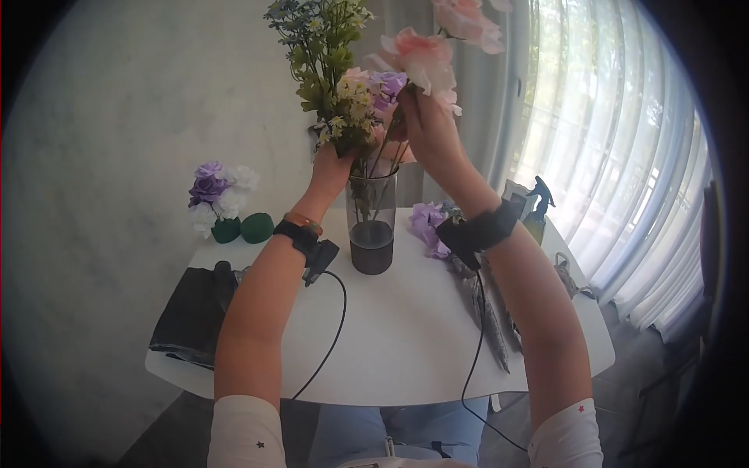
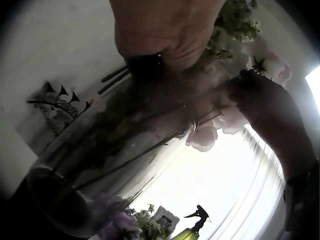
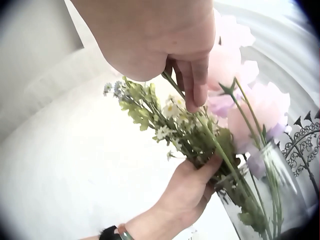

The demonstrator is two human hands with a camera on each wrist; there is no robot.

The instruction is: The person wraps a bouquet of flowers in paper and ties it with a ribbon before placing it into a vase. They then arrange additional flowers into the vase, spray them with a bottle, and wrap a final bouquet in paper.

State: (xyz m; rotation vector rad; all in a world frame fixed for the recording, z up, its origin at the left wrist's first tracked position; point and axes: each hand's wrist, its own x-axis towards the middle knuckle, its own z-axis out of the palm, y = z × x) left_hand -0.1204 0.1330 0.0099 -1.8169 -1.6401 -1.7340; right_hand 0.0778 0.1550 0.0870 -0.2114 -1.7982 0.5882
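Observation:
A tall clear vase (image 1: 372, 210) with dark liquid at its base holds stems and blooms. At its rim my left hand (image 1: 331, 173) grips the leafy stems of small white and blue flowers (image 3: 172, 117). My right hand (image 1: 437, 136), higher and to the right, pinches the green stem (image 3: 215, 142) of a large pink flower (image 1: 421, 58); the stem slants down into the vase. Purple and pink blooms (image 1: 386, 90) stand between the two hands. In the left wrist view the left hand (image 2: 162, 30) is above the vase, its fingertips hidden in shadow.
Purple and white flowers (image 1: 214, 191) stand in green foam at the back left, beside a dark bag (image 1: 187, 316). On the right lie purple flowers (image 1: 429, 226) and silvery wrapped bundles (image 1: 488, 327), with a spray bottle (image 1: 538, 210) behind. Cables hang from both wrists.

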